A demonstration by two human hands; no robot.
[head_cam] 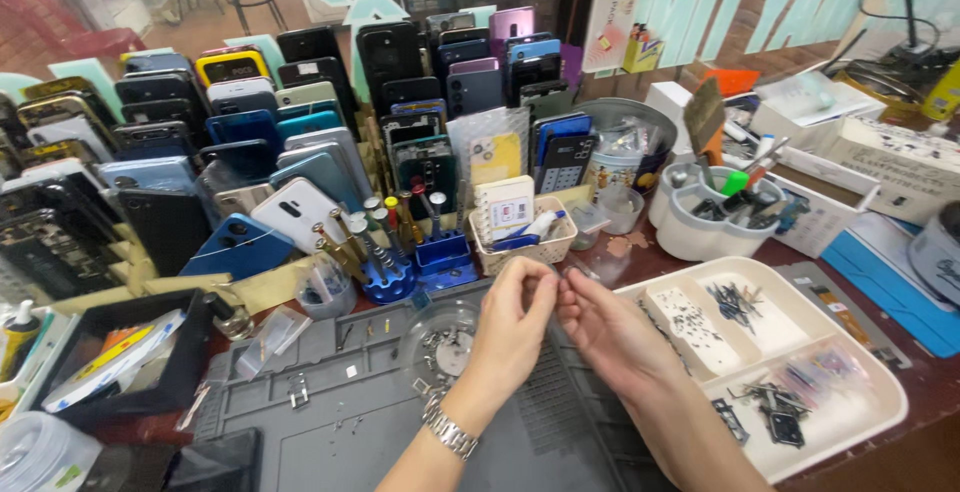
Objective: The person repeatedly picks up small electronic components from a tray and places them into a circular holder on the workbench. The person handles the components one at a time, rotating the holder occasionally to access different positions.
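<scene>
Pinching together, hands [560,317] above grey mat [330,422]

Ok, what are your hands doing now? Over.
Left hand and right hand pinched together, contents too small to tell. Over grey rubber work mat. White compartment tray beside.

There is a single view, from a camera worn on the person's head. It looks down and forward over a cluttered workbench, close enough that the forearms enter from the bottom edge and the left hand [512,324] and right hand [610,330] sit at lower centre. The grey work mat [330,432] fills the near foreground; rows of phones [250,142] stand farther back.
</scene>
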